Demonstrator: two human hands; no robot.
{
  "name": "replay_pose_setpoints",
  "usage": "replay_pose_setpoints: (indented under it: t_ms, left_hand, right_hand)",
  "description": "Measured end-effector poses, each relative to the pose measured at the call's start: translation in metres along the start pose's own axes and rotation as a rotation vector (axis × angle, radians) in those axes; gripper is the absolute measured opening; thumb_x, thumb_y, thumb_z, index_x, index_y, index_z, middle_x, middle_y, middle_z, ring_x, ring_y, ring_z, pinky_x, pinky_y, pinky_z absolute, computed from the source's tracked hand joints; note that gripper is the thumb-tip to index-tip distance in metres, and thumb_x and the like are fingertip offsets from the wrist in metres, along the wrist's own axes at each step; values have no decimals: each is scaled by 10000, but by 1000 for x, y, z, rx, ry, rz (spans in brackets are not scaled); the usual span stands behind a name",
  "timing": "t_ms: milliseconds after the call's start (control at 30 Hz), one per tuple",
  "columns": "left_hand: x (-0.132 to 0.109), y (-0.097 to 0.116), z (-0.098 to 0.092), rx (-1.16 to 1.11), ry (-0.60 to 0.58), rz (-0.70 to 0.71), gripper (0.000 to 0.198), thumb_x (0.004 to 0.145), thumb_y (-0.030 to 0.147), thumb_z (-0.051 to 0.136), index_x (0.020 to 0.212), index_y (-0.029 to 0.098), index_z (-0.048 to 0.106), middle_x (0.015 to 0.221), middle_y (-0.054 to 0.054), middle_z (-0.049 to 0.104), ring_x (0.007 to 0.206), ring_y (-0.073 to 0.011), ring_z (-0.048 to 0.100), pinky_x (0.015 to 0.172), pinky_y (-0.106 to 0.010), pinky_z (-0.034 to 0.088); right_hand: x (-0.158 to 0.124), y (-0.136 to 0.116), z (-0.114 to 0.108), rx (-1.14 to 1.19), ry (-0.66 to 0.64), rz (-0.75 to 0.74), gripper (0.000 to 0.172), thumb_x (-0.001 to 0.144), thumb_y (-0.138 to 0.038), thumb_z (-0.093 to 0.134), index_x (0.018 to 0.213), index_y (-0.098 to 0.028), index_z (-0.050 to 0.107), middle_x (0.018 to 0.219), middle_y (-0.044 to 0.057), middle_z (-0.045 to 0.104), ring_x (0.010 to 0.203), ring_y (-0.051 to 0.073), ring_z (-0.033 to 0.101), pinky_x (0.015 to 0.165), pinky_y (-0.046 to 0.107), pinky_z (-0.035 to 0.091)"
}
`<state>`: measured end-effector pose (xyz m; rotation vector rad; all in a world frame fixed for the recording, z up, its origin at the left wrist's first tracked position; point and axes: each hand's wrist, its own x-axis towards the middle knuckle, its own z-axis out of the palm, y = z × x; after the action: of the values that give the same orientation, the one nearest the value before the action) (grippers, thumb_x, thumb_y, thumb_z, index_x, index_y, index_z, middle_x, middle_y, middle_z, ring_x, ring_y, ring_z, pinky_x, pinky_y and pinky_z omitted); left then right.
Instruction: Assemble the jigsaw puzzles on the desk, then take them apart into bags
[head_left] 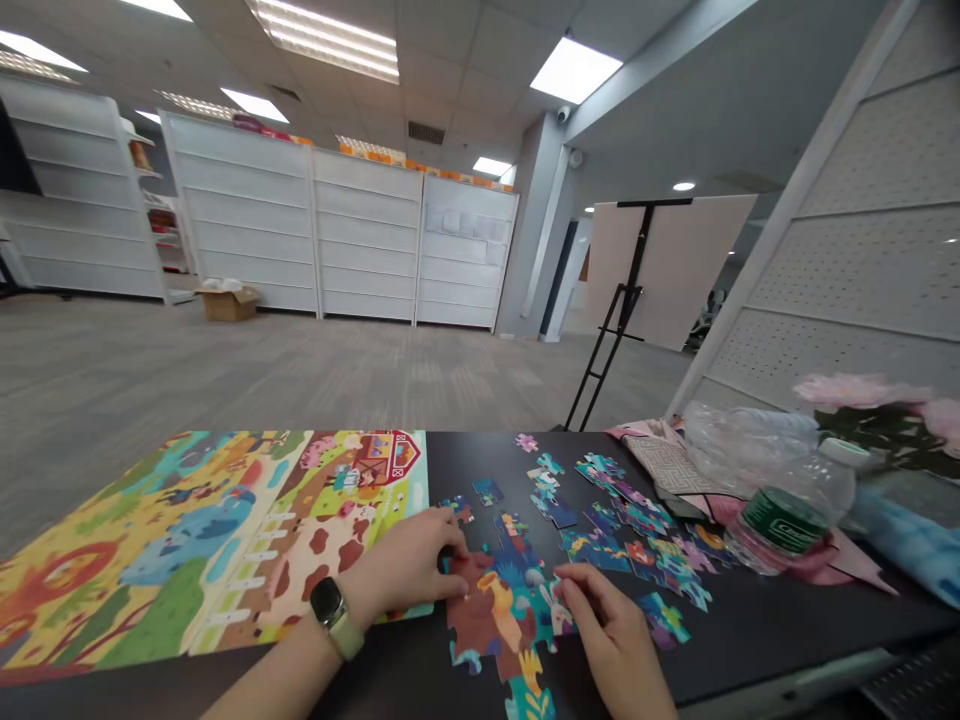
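Cardboard pieces form a joined patch (499, 620) on the dark table (750, 630); the left hand (409, 570) lies spread, fingertips pressing the patch's upper left edge. The right hand (611, 630) curls at its right edge, whether gripping a piece is unclear. Loose pieces (630, 520) lie beyond the patch, a picture sheet (187, 540) left of it.

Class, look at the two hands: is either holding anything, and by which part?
Nothing is lifted. The left hand presses its fingertips on the joined puzzle pieces at their upper left edge; the right hand touches their right edge.
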<state>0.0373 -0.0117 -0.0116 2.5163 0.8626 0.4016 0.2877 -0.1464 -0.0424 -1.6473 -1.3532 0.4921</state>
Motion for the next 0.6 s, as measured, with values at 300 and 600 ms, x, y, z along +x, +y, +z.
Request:
replay_pose_setpoints:
  t_ms: [300,600]
  left_hand:
    - [-1,-8,-21,-72,130,-29,248,930,203,488,1084,226,680,1064,-57,669,977,-214,623,891,-320,476]
    - [12,-25,5,126,197,-42,304,872,213,569,1155,214,680,1236,-95,650,1136,-280,571,1008,-409,436]
  right_hand:
    - [1,3,1,-18,22,-7,336,888,-511,558,961,-221,711,874,53,742,788,213,683,697,252,535]
    - [2,0,0,-43,48,-29,334,881,-509,554,941,-225,719,854,45,745,784,215,683,653,244,518]
